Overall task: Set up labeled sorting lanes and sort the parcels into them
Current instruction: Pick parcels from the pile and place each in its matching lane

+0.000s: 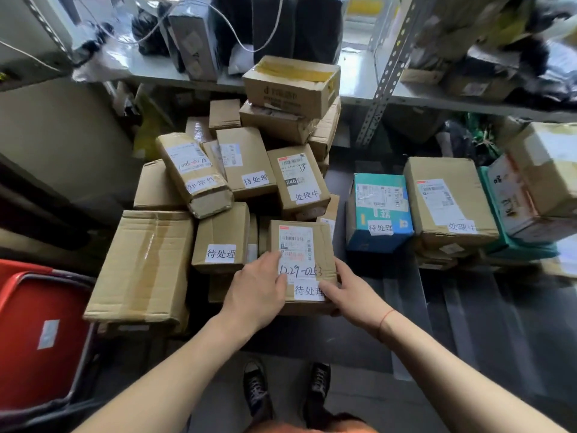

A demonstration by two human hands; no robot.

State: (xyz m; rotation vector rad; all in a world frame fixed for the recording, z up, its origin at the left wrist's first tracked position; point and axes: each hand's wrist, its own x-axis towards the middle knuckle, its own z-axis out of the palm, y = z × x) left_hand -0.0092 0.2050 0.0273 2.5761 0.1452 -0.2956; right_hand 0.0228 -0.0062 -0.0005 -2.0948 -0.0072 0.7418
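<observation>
I observe the small brown cardboard parcel (304,245), white-labelled, at the pile's near edge. My left hand (257,289) grasps its left side; my right hand (351,290) grasps its right corner.

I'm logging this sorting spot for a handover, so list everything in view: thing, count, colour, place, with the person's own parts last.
held parcel: one, brown with white labels, front of the middle pile
parcel pile: over a dozen, brown cardboard, floor centre, several with handwritten white tags
large box: one, brown, taped, left of the pile
blue box: one, blue and teal, tagged, right group
right brown box: one, brown, tagged, beside the blue box
red crate: one, red, floor far left
metal shelf: grey, behind the piles, holding dark bags and boxes
shoes: two, black, bottom centre
left hand: on the held parcel's left edge
right hand: on its right edge
</observation>
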